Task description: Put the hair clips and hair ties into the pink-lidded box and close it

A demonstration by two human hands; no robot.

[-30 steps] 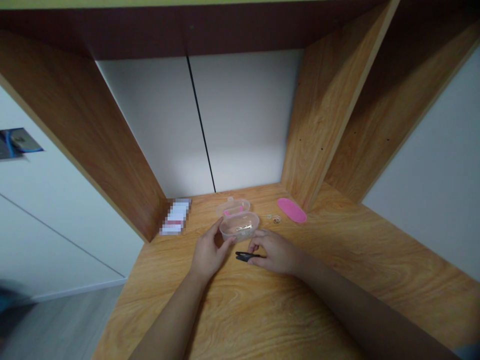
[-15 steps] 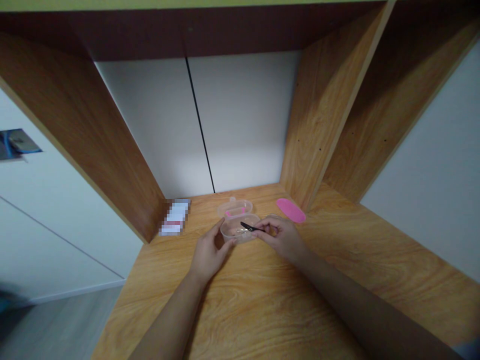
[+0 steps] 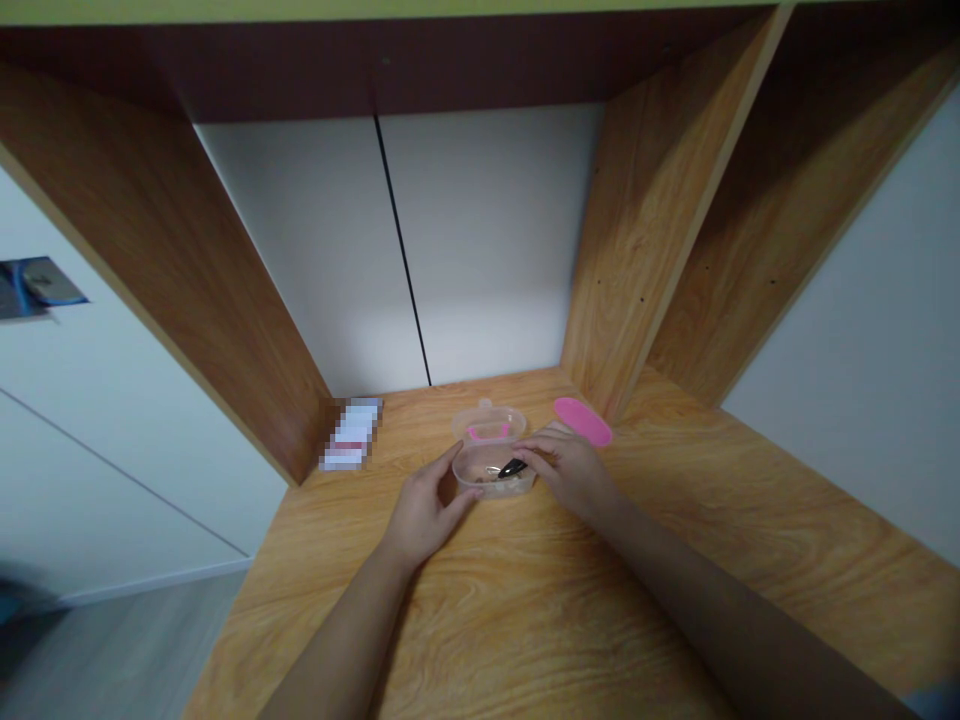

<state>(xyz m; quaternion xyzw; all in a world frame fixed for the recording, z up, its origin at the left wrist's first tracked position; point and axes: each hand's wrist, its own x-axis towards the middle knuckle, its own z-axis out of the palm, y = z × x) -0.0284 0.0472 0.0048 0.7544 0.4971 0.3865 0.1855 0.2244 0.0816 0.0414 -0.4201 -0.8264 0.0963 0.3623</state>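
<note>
A small clear plastic box (image 3: 481, 484) with its hinged lid (image 3: 488, 422) open stands on the wooden desk (image 3: 525, 600). Inside lie small metal bits and a black tool (image 3: 513, 467). My left hand (image 3: 425, 508) cups the box's left side, thumb and fingers curled against its wall. My right hand (image 3: 573, 470) rests at the box's right rim, fingers bent, fingertips by the black tool; whether they still pinch it is unclear.
A pink oval lid (image 3: 583, 420) lies at the back right by the wooden partition (image 3: 637, 250). A blurred white packet (image 3: 351, 434) sits at the back left next to the left side panel (image 3: 165, 260). White wall panels close the back.
My right hand lifted the black tool off the desk, carried it up to the box, and the tool now lies inside. The box shifted slightly right with my left hand.
</note>
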